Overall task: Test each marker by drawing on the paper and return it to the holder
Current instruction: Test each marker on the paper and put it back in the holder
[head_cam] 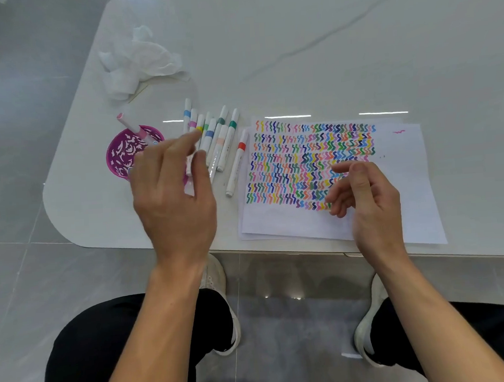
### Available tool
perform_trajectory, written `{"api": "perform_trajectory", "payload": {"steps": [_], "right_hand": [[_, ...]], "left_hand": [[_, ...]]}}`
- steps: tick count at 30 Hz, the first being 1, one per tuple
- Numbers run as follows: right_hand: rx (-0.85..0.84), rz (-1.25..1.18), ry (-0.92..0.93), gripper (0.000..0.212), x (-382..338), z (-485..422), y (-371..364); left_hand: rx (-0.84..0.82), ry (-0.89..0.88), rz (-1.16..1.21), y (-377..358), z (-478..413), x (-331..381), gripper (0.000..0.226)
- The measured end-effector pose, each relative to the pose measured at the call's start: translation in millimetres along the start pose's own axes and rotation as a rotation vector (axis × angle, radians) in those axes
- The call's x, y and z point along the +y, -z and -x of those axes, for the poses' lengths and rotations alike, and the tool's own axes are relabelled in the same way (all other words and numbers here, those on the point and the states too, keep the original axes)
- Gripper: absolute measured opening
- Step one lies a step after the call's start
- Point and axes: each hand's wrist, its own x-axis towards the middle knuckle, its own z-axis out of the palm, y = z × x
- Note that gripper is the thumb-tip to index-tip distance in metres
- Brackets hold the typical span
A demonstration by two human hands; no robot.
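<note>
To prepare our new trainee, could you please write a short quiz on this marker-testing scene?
1. True or false: the pink marker stands in the purple holder.
2. Short answer: what does the right hand hold?
3. Pick one: the red-banded marker lies A) inside the holder, B) along the left edge of the paper, C) in the right hand.

Key: 1 true; 2 nothing; 3 B.
</note>
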Motion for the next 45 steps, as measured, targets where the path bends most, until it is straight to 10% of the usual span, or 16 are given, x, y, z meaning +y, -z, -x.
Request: {"api": "perform_trajectory", "payload": {"steps": [13,45], "right_hand": [[0.052,0.013,0.010,0.030,-3.0,-1.8,23.5],[-0.033,0.046,-0.061,0.015,13.2,-9.7,27.0]], "left_hand": [[-0.553,0.246,-0.121,-43.7,22.3,6.1,0.029],[-0.428,0.418,0.084,-45.7,21.2,29.6,0.033]]}}
